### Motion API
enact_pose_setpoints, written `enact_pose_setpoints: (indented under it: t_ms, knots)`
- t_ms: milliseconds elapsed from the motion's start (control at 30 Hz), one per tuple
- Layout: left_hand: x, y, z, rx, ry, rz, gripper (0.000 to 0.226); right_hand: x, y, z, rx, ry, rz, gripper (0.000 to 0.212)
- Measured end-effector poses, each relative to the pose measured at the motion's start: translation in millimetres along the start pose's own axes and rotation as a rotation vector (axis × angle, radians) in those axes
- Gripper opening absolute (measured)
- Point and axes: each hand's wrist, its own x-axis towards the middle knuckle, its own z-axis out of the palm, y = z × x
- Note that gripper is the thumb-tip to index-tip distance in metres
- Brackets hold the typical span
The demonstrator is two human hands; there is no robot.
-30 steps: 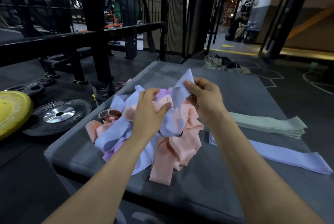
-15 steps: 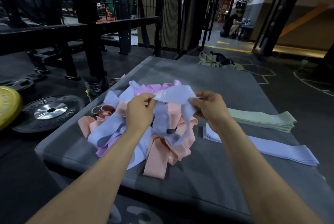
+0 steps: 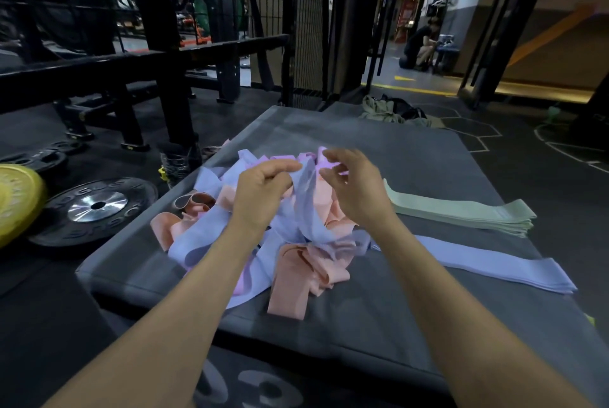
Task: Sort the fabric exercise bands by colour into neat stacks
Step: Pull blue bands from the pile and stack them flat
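Lavender band dangles pinched in left hand; right hand at 3 o'clock, fingers loose, apart.

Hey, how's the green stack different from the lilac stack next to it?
The green stack is pale green and looks thicker, with many layers; the lilac stack is lilac and thinner. The green stack lies farther from the camera, the lilac stack nearer. Both lie flat on the grey mat, right of the mixed pile.

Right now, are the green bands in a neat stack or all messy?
Neat stack. The green bands lie flat, one on another with edges lined up, on the grey mat, apart from the jumbled pile.
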Motion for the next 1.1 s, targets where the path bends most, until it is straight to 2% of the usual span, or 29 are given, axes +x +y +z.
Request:
enact_pose_setpoints:
  t_ms: [67,167,400,567,733,867,1033,1100]
  knots:
    - [-3,5,4,-0.048,-0.030,0.030,0.025,1,-7,-1,0.024,-0.040,-0.071,0.034]
    - [-6,12,8,-0.060,-0.068,0.091,0.023,2,-11,-6,-0.018,-0.037,-0.137,0.026]
    - [0,33,13,-0.066,-0.113,0.112,0.028,5,-26,-33,-0.032,0.011,-0.135,0.006]
    - [-4,57,28,0.089,-0.244,0.104,0.019,12,-42,-56,0.104,0.083,-0.059,0.013]
    - [-3,74,41,0.256,-0.318,0.131,0.022,16,-54,-87,0.195,0.168,-0.046,0.010]
    - [-9,78,46,0.326,-0.438,0.139,0.004,24,-46,-121,0.242,0.326,0.045,0.008]
    - [-9,78,59,0.372,-0.511,0.062,0.033,17,-14,-156,0.306,0.453,0.219,0.008]
    - [-8,81,67,0.368,-0.574,0.071,0.033,12,2,-164,0.347,0.489,0.290,0.008]
